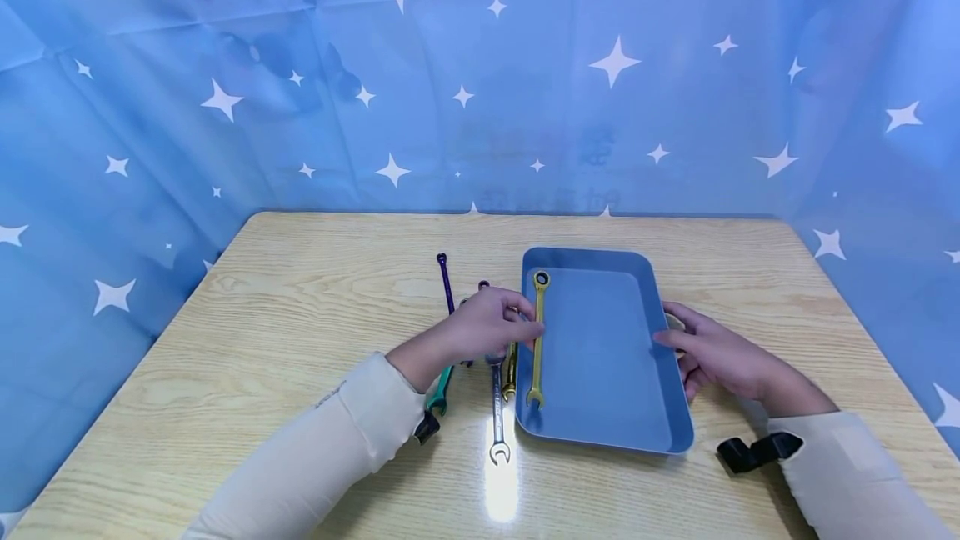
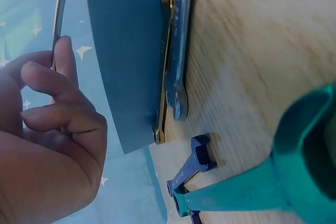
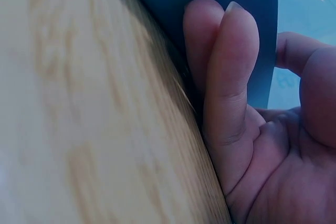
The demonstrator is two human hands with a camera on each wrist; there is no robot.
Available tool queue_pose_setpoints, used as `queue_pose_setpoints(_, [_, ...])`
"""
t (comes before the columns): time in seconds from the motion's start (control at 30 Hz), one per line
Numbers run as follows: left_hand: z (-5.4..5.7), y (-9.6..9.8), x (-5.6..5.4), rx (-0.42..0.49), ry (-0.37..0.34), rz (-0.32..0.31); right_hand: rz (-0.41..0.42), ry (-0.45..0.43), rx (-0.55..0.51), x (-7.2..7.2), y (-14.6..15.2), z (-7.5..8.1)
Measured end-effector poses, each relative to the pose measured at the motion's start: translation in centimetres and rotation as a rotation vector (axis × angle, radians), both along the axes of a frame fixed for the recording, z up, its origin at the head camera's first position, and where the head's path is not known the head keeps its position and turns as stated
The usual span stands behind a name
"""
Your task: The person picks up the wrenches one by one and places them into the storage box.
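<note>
Gripped by the right hand point(image 1: 716, 354), the blue rectangular tray point(image 1: 600, 348) could be shifted, knocking the gold metal wrench point(image 1: 537, 366) pinched by the left hand point(image 1: 491, 323).

At least five wrenches point(image 1: 537, 365), one tray point(image 1: 600, 348) and one table point(image 1: 300, 307) show.

No text can be read. The silver wrench point(image 1: 498, 413), at six o'clock in the head view, bears blurred marks point(image 1: 497, 397) (likewise the backdrop point(image 1: 480, 48)).
</note>
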State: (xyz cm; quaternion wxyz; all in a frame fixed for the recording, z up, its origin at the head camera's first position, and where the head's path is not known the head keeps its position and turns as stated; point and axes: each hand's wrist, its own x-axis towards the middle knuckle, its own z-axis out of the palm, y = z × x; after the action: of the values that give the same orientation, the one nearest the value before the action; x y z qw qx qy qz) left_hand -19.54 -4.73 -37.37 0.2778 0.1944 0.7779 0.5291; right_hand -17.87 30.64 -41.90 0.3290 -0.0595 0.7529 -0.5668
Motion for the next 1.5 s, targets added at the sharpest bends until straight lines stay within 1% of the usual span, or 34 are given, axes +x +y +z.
queue_pose_setpoints(0.13, [-0.3,0.3,-0.1,-0.016,0.014,-0.003,-0.004,-0.002,0.004,0.1,-0.1,0.2])
queue_pose_setpoints(0.43, [-0.9,1.3,0.1,-0.132,0.090,0.012,-0.010,0.000,0.003,0.2,-0.2,0.5])
queue_pose_setpoints(0.63, [-1.0,1.8,0.2,-0.204,0.088,0.016,-0.005,0.009,0.005,0.2,-0.2,0.3])
queue_pose_setpoints(0.83, [-0.7,2.5,0.2,-0.306,0.106,0.025,-0.007,0.013,0.010,0.1,-0.3,0.2])
queue_pose_setpoints(0.97, [-0.5,3.1,0.3,-0.390,0.139,-0.007,-0.009,0.014,0.015,0.1,-0.3,0.2])
queue_pose_setpoints(1.1, [-0.3,3.8,0.4,-0.487,0.204,-0.056,-0.012,0.017,0.015,0.2,-0.2,0.2])
queue_pose_setpoints(1.23, [-0.2,4.2,0.5,-0.570,0.250,-0.081,-0.013,0.018,0.006,0.2,-0.1,0.2])
queue_pose_setpoints(1.37, [-0.3,4.3,0.5,-0.610,0.266,-0.095,-0.011,0.018,0.001,0.2,0.0,0.1])
queue_pose_setpoints(1.5, [-0.3,4.3,0.6,-0.613,0.266,-0.095,-0.010,0.024,0.007,0.3,-0.1,0.1])
